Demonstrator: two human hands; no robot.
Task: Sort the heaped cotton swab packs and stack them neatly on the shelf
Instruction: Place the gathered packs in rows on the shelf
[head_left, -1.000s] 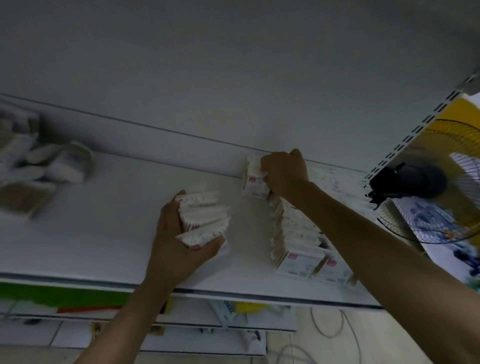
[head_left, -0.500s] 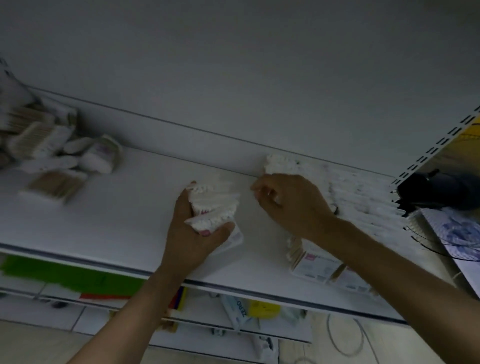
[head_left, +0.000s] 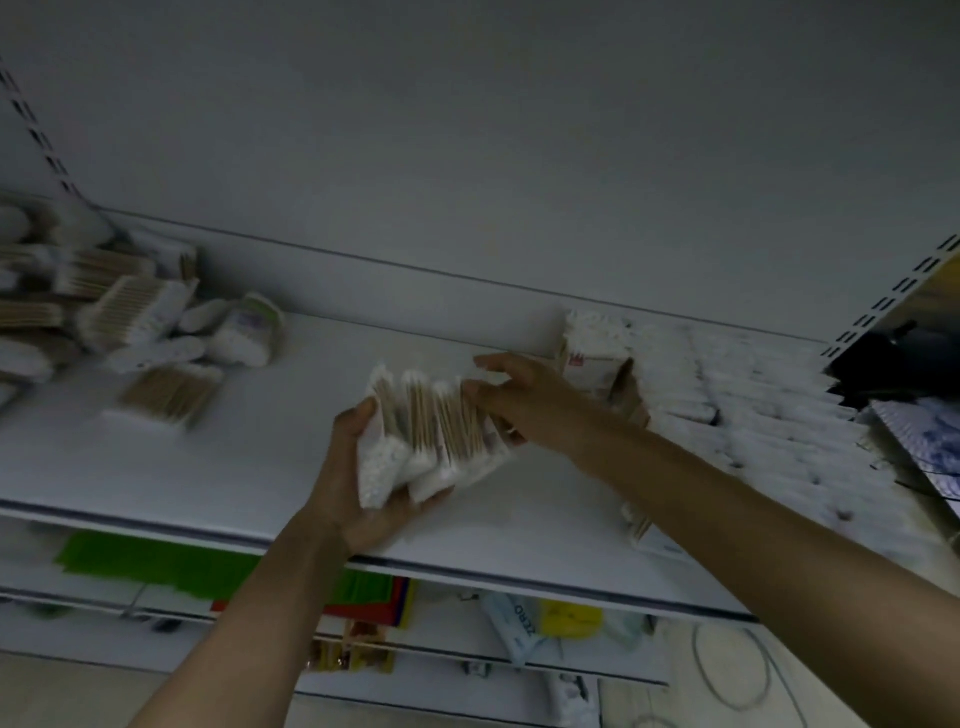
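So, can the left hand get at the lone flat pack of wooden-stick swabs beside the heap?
Probably not: bare white shelf leads to the lone pack, but the left hand grips a fanned bundle of swab packs.

White shelf (head_left: 270, 467), two groups resting on it.
Loose heap of cotton swab packs (head_left: 119, 317) at the frame's left; neat row of packs (head_left: 758, 410) at the right.
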